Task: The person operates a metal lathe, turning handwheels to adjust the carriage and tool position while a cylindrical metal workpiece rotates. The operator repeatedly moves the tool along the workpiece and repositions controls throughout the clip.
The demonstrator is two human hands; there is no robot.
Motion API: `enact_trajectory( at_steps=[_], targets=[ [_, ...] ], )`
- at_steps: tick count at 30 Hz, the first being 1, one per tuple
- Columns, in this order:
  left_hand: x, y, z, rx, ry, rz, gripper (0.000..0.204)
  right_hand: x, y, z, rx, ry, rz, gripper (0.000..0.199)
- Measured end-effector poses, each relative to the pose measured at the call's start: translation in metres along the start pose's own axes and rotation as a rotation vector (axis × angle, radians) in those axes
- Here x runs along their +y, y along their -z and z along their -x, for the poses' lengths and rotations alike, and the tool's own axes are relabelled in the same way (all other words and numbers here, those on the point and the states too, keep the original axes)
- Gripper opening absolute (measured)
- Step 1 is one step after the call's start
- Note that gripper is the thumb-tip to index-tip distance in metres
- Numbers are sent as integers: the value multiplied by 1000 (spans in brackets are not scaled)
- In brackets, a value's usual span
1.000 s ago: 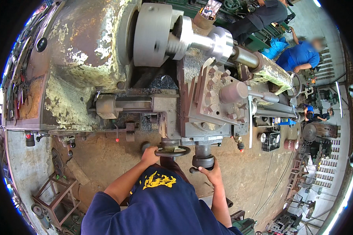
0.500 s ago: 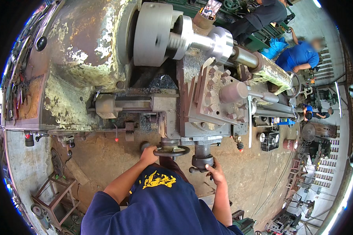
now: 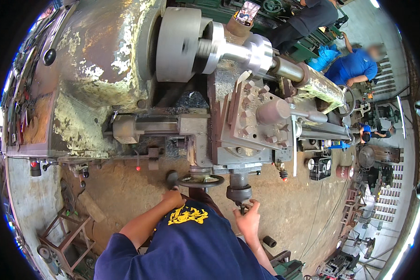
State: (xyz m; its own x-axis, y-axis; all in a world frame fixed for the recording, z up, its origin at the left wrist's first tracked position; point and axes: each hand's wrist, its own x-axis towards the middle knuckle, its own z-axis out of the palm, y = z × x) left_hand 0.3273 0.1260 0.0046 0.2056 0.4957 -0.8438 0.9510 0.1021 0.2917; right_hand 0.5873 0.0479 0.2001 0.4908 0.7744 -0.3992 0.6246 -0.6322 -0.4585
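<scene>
My left hand (image 3: pixel 174 198) is just below the left rim of a black handwheel (image 3: pixel 200 185), its fingers curled in; what they hold, if anything, is hidden. My right hand (image 3: pixel 248 219) pinches the small ball crank handle (image 3: pixel 242 207) under a dark round dial collar (image 3: pixel 239 192). Above the hands sits the lathe's tool post (image 3: pixel 256 116), with several square-headed bolts and a thick clamping lever (image 3: pixel 308 113). Behind it, a shiny stepped metal workpiece (image 3: pixel 238 52) runs between the grey chuck (image 3: pixel 178 44) and the tailstock (image 3: pixel 319 84). The cutting tool (image 3: pixel 243 77) points toward the workpiece.
Peeling headstock casing (image 3: pixel 102 60) fills the left, with a black-knobbed lever (image 3: pixel 49 57) and hand tools beyond. A red-tipped lever (image 3: pixel 137 163) hangs below the carriage. One person in blue (image 3: pixel 352 67) and another in dark clothes (image 3: pixel 312 21) stand at the far right. A metal frame stool (image 3: pixel 67 233) stands lower left.
My left hand has come off the handwheel rim and dropped slightly. My right hand has moved down and left with the crank handle, which has turned to the bottom of the collar.
</scene>
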Motion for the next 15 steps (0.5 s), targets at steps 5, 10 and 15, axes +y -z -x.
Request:
enact_trajectory(
  at_steps=[5, 10, 15],
  targets=[
    [17, 11, 19, -54, -294, -48, 60, 30, -12, -25, -252, -355, -490, 38],
    [32, 22, 43, 162, -329, 19, 51, 34, -24, -19, -207, -280, -387, 41],
    [28, 29, 57, 379, -348, 367, 43, 50, -12, -33, -397, -410, -713, 47]
  ],
)
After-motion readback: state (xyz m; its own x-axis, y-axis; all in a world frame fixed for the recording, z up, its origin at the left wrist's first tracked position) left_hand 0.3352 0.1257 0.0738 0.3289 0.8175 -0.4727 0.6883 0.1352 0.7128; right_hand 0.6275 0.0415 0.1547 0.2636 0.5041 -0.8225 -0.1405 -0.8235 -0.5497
